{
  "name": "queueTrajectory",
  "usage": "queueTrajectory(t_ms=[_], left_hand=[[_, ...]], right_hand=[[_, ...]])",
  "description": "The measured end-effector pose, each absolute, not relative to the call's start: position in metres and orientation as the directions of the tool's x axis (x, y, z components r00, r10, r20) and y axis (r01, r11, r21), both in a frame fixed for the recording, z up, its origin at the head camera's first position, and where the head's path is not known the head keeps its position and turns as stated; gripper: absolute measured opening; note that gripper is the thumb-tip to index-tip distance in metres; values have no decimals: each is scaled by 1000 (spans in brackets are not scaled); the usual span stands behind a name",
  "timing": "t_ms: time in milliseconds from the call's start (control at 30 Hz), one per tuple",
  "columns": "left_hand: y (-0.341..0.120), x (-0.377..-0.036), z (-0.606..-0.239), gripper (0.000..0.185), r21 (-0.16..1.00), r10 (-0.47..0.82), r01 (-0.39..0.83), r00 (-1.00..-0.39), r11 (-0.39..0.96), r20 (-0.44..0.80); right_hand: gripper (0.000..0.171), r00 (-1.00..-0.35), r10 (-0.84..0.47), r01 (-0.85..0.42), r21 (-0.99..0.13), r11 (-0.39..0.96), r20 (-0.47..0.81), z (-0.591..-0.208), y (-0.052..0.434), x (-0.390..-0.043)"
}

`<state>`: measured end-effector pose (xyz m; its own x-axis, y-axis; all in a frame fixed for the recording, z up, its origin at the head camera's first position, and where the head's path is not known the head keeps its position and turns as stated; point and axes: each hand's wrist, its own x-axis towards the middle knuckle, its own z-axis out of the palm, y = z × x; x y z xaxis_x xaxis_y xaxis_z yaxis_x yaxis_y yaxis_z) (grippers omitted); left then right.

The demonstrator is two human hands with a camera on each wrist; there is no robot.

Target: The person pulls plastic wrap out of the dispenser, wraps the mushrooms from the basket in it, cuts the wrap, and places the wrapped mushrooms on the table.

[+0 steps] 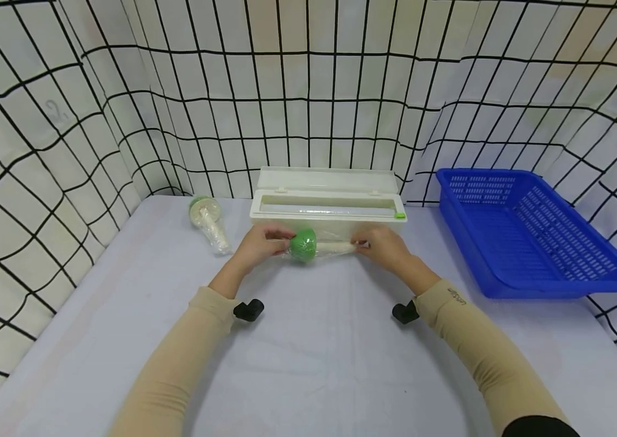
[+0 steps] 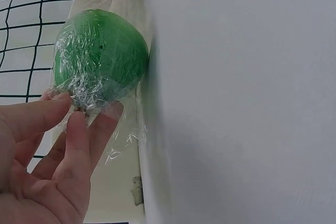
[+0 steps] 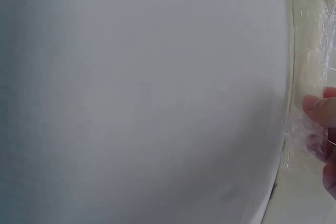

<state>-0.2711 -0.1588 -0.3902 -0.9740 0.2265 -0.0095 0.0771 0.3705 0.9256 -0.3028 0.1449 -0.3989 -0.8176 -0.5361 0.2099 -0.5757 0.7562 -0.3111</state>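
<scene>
A mushroom-shaped item [image 1: 303, 244] with a green dome and a pale stem lies sideways in clear cling film, between my two hands. My left hand [image 1: 266, 243] pinches the film at the dome's end; in the left wrist view, thumb and fingertips gather crinkled wrap against the green dome [image 2: 102, 56]. At the stem's end, my right hand [image 1: 381, 246] pinches the film between thumb and fingers. The right wrist view shows the pale stem [image 3: 310, 35] under the wrap. Just behind stands a white cling film dispenser [image 1: 330, 224], lid raised, with a green slider [image 1: 400, 215] at its right.
A similar film-wrapped item [image 1: 209, 221], green with a pale disc-like face, lies at the back left. The blue plastic basket [image 1: 537, 285] stands on the right. Black wire grid panels [image 1: 308, 100] border the white-covered table [image 1: 319, 364] at the back and sides.
</scene>
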Motion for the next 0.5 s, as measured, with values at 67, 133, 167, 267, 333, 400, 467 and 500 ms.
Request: queueTrajectory(t_ms=[67, 133, 167, 267, 333, 400, 467, 500], left_hand=[[-160, -270, -388, 30, 916, 241, 88, -970, 391, -10], [-161, -269, -385, 32, 902, 260, 99, -966, 421, -15], [-161, -269, -384, 34, 891, 272, 107, -962, 441, -19], [-162, -267, -379, 37, 861, 311, 131, -950, 491, -33], [-162, -266, -376, 37, 843, 323, 135, -945, 521, -48], [-161, -266, -375, 38, 824, 328, 144, -943, 548, -53], [-161, -266, -374, 38, 801, 328, 161, -944, 577, -47], [-160, -266, -373, 38, 786, 328, 172, -944, 593, -40]], right_hand=[[20, -810, -549, -586, -311, 749, 204, -399, 146, -302], [22, -805, -563, -592, -315, 742, 185, -398, 149, -301], [24, -805, -569, -590, -321, 741, 169, -397, 150, -301], [31, -810, -575, -576, -335, 745, 114, -396, 154, -299], [35, -811, -579, -569, -342, 748, 82, -395, 158, -298], [38, -814, -579, -558, -355, 750, 54, -395, 161, -297], [39, -813, -581, -548, -380, 745, 34, -395, 163, -296], [39, -811, -585, -547, -394, 739, 28, -395, 165, -295]])
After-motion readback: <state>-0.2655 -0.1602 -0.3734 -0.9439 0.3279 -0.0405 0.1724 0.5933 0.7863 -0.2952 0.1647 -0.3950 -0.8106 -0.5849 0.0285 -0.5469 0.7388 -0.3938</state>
